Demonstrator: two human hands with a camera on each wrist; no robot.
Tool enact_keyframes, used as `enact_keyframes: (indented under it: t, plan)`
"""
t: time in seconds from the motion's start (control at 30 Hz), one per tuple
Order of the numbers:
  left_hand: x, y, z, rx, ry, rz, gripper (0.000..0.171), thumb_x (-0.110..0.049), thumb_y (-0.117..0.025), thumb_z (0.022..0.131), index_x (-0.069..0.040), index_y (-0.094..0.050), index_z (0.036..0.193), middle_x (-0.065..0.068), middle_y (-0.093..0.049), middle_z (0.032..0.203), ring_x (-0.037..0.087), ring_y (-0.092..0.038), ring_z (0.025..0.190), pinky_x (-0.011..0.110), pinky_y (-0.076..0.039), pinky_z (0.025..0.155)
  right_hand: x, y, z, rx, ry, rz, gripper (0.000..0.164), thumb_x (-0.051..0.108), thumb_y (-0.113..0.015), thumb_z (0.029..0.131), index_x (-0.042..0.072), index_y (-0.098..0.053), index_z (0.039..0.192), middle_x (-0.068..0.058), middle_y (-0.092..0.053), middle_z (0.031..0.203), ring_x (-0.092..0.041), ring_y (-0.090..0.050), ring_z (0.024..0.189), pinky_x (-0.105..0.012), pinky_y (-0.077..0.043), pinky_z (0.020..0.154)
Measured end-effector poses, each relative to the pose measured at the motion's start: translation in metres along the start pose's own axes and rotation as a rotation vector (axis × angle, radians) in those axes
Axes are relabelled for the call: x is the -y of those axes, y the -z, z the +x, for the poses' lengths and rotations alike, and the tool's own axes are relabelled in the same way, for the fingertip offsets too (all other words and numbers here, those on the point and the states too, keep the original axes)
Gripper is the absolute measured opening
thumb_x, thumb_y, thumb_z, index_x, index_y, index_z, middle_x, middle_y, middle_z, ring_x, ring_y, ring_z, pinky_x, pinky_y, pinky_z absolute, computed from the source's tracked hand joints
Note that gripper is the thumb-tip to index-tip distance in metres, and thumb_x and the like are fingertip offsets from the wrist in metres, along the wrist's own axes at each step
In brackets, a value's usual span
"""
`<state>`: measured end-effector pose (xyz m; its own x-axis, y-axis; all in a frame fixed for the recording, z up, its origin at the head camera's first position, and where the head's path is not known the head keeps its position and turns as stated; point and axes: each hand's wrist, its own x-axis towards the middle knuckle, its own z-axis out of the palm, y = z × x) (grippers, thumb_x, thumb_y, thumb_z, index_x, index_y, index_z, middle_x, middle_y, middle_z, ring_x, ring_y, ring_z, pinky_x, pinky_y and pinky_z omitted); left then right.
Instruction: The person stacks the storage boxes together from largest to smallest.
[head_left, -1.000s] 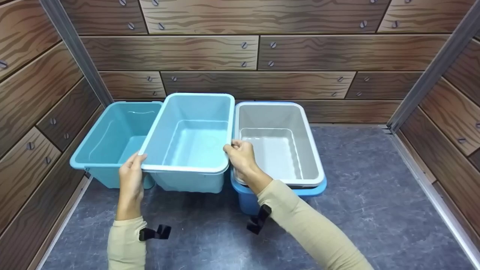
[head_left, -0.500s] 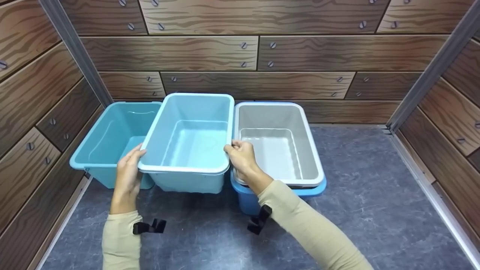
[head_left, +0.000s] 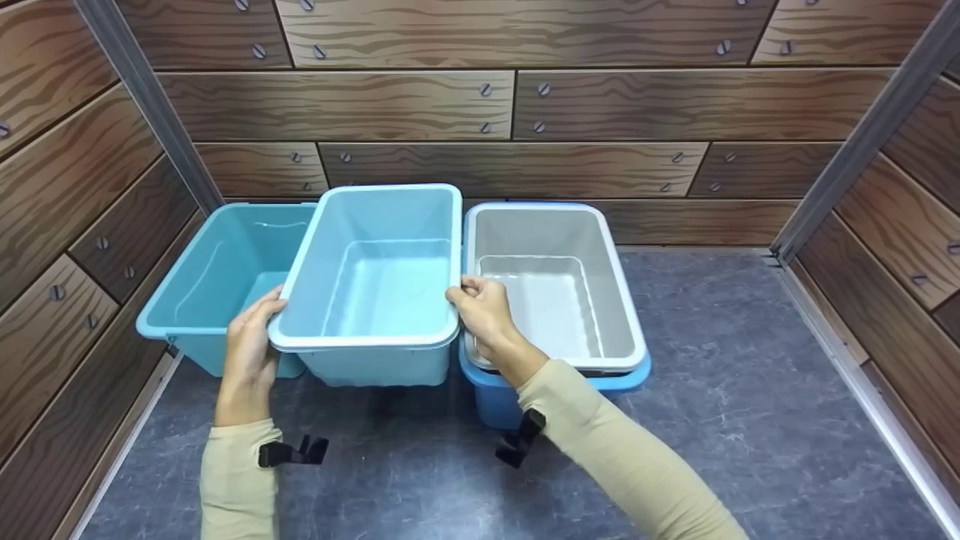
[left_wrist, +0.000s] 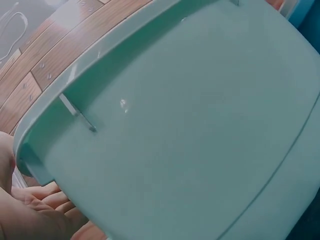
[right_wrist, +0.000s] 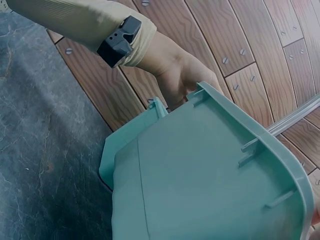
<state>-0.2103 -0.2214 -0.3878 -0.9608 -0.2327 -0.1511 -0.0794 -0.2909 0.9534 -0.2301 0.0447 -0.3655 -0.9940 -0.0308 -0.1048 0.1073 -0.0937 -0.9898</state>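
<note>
light blue tub [head_left: 371, 285], its hollow facing up, sits between the two hands, with the grip near its front corners rather than at the back. the right hand [head_left: 484, 311] pinches the right rim, its thumb on the near side and its fingers curled at the edge. the left hand [head_left: 251, 337] holds the left rim close to the front corner, the thumb at the lip; in the left wrist view its fingers reach below the rim, beside the outer wall. so the tub's bulk stretches away beyond both grips.

on its left, the teal tub [head_left: 225, 277] is partly covered by it in the head view. on its right, the grey tub [head_left: 555, 300] is nested in a blue tub [head_left: 499, 405], just beside it, with the right forearm crossing their front corner.
</note>
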Motion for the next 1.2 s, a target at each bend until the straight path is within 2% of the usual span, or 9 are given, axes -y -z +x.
enact_keyframes:
  t: [0.23, 0.4, 0.47, 0.53, 0.67, 0.8, 0.9, 1.07, 1.2]
  plan:
    - [-0.005, 0.002, -0.002, -0.007, 0.011, -0.030, 0.049, -0.009, -0.041, 0.100, 0.000, -0.032, 0.147, 0.012, -0.030, 0.159, 0.015, -0.041, 0.137, 0.012, -0.047, 0.093, 0.001, 0.001, 0.000, 0.016, -0.003, -0.020, 0.042, -0.003, -0.048, 0.090, -0.015, -0.050, 0.130, -0.031, -0.060, 0.126, -0.031, -0.065, 0.112, -0.032, -0.057, 0.093]
    - [-0.009, 0.001, -0.003, 0.010, -0.006, -0.047, 0.050, -0.006, -0.041, 0.099, 0.002, -0.030, 0.147, 0.013, -0.028, 0.159, 0.018, -0.033, 0.146, 0.020, -0.040, 0.112, 0.002, 0.003, 0.000, 0.026, 0.015, -0.020, 0.042, -0.003, -0.048, 0.090, -0.015, -0.050, 0.130, -0.031, -0.060, 0.127, -0.033, -0.065, 0.114, -0.032, -0.056, 0.093]
    - [-0.009, 0.000, -0.003, 0.013, -0.019, -0.052, 0.049, -0.006, -0.041, 0.099, 0.003, -0.031, 0.147, 0.014, -0.029, 0.159, 0.019, -0.033, 0.146, 0.023, -0.037, 0.116, 0.002, 0.004, -0.001, 0.036, 0.016, -0.018, 0.043, -0.003, -0.048, 0.090, -0.016, -0.048, 0.131, -0.031, -0.059, 0.128, -0.034, -0.063, 0.116, -0.033, -0.056, 0.094]
    - [-0.010, 0.000, -0.004, 0.014, -0.031, -0.055, 0.049, -0.006, -0.040, 0.099, 0.003, -0.031, 0.147, 0.014, -0.028, 0.159, 0.018, -0.034, 0.145, 0.021, -0.038, 0.114, 0.004, 0.005, -0.001, 0.049, 0.020, -0.018, 0.043, -0.003, -0.047, 0.090, -0.016, -0.047, 0.132, -0.031, -0.059, 0.129, -0.035, -0.062, 0.118, -0.034, -0.055, 0.096]
    - [-0.011, -0.001, -0.006, 0.010, -0.042, -0.060, 0.049, -0.006, -0.041, 0.099, 0.003, -0.031, 0.146, 0.013, -0.029, 0.159, 0.016, -0.039, 0.140, 0.015, -0.044, 0.100, 0.006, 0.006, -0.002, 0.062, 0.033, -0.029, 0.043, -0.003, -0.047, 0.090, -0.017, -0.047, 0.131, -0.032, -0.059, 0.128, -0.035, -0.062, 0.118, -0.034, -0.055, 0.097]
    - [-0.014, -0.003, -0.008, 0.002, -0.045, -0.067, 0.049, -0.006, -0.043, 0.099, 0.004, -0.031, 0.146, 0.013, -0.030, 0.159, 0.017, -0.040, 0.140, 0.013, -0.048, 0.094, 0.008, 0.008, -0.003, 0.053, 0.038, -0.037, 0.042, -0.003, -0.048, 0.090, -0.016, -0.050, 0.129, -0.032, -0.061, 0.124, -0.034, -0.066, 0.112, -0.037, -0.055, 0.096]
    - [-0.016, -0.003, -0.009, 0.004, -0.047, -0.058, 0.049, -0.007, -0.043, 0.099, 0.004, -0.031, 0.146, 0.013, -0.028, 0.159, 0.018, -0.038, 0.142, 0.013, -0.047, 0.095, 0.008, 0.008, -0.004, 0.047, 0.040, -0.042, 0.040, -0.002, -0.049, 0.090, -0.015, -0.051, 0.128, -0.032, -0.062, 0.123, -0.032, -0.068, 0.108, -0.041, -0.054, 0.097]
    - [-0.019, -0.002, -0.011, 0.008, -0.046, -0.043, 0.049, -0.008, -0.043, 0.100, 0.003, -0.032, 0.147, 0.011, -0.026, 0.161, 0.017, -0.033, 0.146, 0.019, -0.042, 0.110, 0.011, 0.008, -0.004, 0.044, 0.042, -0.054, 0.040, -0.001, -0.050, 0.090, -0.014, -0.053, 0.128, -0.031, -0.063, 0.122, -0.029, -0.069, 0.105, -0.039, -0.055, 0.096]
    - [-0.023, -0.003, -0.012, -0.001, -0.050, -0.070, 0.050, -0.007, -0.044, 0.099, 0.003, -0.031, 0.146, 0.010, -0.028, 0.160, 0.015, -0.035, 0.144, 0.017, -0.044, 0.106, 0.014, 0.008, -0.005, 0.043, 0.048, -0.061, 0.040, 0.000, -0.051, 0.090, -0.014, -0.053, 0.128, -0.031, -0.063, 0.122, -0.025, -0.069, 0.103, -0.033, -0.058, 0.092]
